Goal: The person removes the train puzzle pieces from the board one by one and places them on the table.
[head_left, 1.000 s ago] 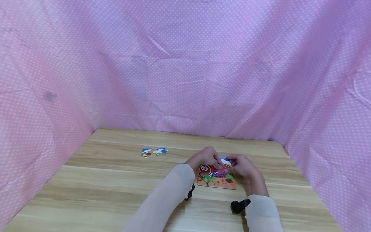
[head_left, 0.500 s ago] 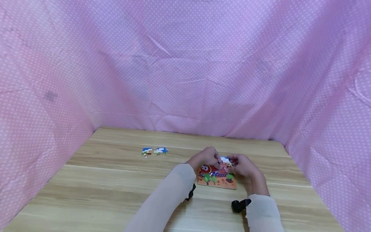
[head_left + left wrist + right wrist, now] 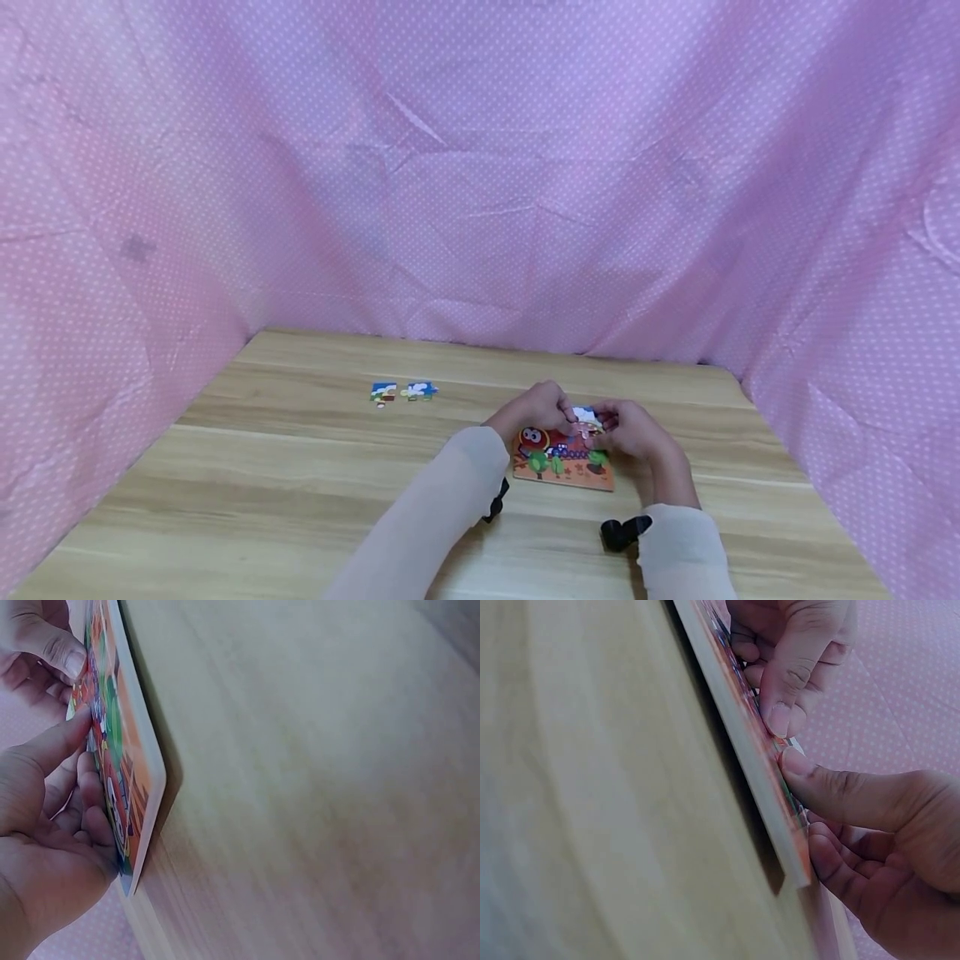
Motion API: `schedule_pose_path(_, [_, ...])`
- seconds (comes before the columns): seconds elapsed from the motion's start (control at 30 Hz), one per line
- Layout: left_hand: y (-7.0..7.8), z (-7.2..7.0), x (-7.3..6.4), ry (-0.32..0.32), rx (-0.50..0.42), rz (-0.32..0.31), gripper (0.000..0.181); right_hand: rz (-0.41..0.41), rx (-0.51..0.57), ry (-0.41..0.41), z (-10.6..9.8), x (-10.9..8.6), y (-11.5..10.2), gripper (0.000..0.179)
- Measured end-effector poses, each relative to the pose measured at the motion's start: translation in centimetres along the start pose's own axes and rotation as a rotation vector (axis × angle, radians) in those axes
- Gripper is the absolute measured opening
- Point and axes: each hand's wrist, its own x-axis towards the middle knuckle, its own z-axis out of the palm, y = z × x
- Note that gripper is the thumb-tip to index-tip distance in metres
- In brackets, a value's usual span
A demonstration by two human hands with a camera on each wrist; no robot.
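Observation:
A square jigsaw puzzle board [image 3: 564, 477] with a red cartoon face, green trees and an orange ground lies on the table. My left hand [image 3: 544, 407] is over its upper left part, thumb and fingertips pinching a small reddish puzzle piece [image 3: 584, 430]. From the other side my right hand [image 3: 630, 428] holds the same piece, thumb low on the picture. In the left wrist view the left thumb [image 3: 64, 739] presses close to the picture, fingers curled beneath it. The two thumbs nearly meet in the right wrist view, where the right thumb [image 3: 840, 791] lies along the board's face.
Two loose jigsaw pieces, a blue-and-brown one [image 3: 383, 392] and a blue-and-white one [image 3: 420, 390], lie left of the board. The wooden table [image 3: 262, 467] is enclosed by pink dotted cloth [image 3: 480, 208]. Black straps with small cameras [image 3: 624, 533] sit at both wrists.
The small reddish piece between the fingertips has tilted and shows more of its face. Both hands stay at the board's upper part with slight finger movement. The loose pieces stay put.

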Motion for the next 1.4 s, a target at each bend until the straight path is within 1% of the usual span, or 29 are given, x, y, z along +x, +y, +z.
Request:
schedule_pose_path(0.2, [0.3, -0.1, -0.2, -0.002, -0.007, 0.0, 0.011, 0.007, 0.014, -0.001, -0.1, -0.2, -0.1, 0.052])
schedule_pose_path(0.37, [0.3, 0.0, -0.4, -0.022, 0.0, 0.015, 0.01, 0.002, 0.012, -0.003, 0.0, -0.2, 0.0, 0.055])
schedule_pose_path(0.83, [0.3, -0.2, -0.5, -0.002, 0.053, 0.068, 0.009, 0.008, 0.003, -0.001, 0.1, 0.0, 0.1, 0.054])
schedule_pose_path(0.9, [0.3, -0.2, -0.6, -0.014, 0.064, 0.071, 0.009, 0.007, 0.006, 0.001, 0.1, -0.1, 0.0, 0.054])
schedule_pose_path(0.97, [0.3, -0.2, -0.6, -0.042, 0.084, 0.086, 0.008, 0.001, -0.006, 0.0, 0.1, -0.1, 0.1, 0.054])
schedule_pose_path(1.07, [0.2, -0.4, -0.5, -0.092, 0.115, 0.118, 0.009, 0.002, -0.014, 0.004, 0.1, -0.2, 0.0, 0.054])
schedule_pose_path(1.13, [0.0, -0.5, -0.4, -0.114, 0.132, 0.152, 0.009, 0.005, -0.022, 0.008, 0.1, -0.1, 0.0, 0.055])
schedule_pose_path(1.3, [-0.9, -0.9, 0.0, -0.123, 0.171, 0.206, 0.009, 0.007, -0.04, 0.014, 0.1, 0.0, 0.0, 0.056])
schedule_pose_path(1.4, [-1.1, -1.3, 0.1, -0.127, 0.195, 0.224, 0.01, 0.009, -0.038, 0.018, 0.1, -0.1, -0.1, 0.056])
